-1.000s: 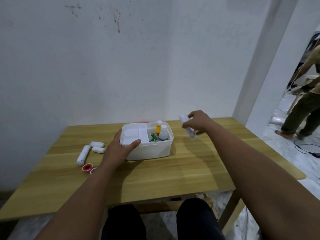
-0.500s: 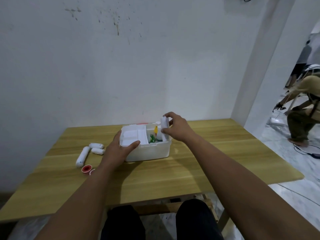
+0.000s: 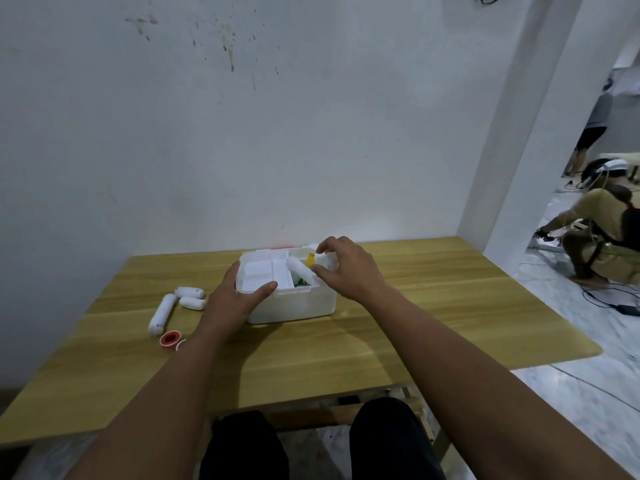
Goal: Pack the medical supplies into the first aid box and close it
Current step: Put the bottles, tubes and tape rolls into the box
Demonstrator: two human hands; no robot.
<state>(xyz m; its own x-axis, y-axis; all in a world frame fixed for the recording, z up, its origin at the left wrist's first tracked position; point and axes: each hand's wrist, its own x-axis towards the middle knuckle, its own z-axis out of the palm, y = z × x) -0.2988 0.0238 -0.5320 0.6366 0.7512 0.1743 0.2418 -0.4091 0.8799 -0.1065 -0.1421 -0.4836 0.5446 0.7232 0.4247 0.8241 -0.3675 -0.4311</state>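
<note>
Now right hand (image 3: 349, 268) lowers roll (image 3: 302, 268) into box (image 3: 294, 304).

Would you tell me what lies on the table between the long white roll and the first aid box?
In the head view, the left hand and two short white rolls lie between the long white roll and the first aid box.

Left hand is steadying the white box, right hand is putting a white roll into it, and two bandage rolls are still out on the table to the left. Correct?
Not quite: the head view shows three white bandage rolls left of the box, plus red tape. The left hand steadies the box; the right hand lowers a white roll.
</note>
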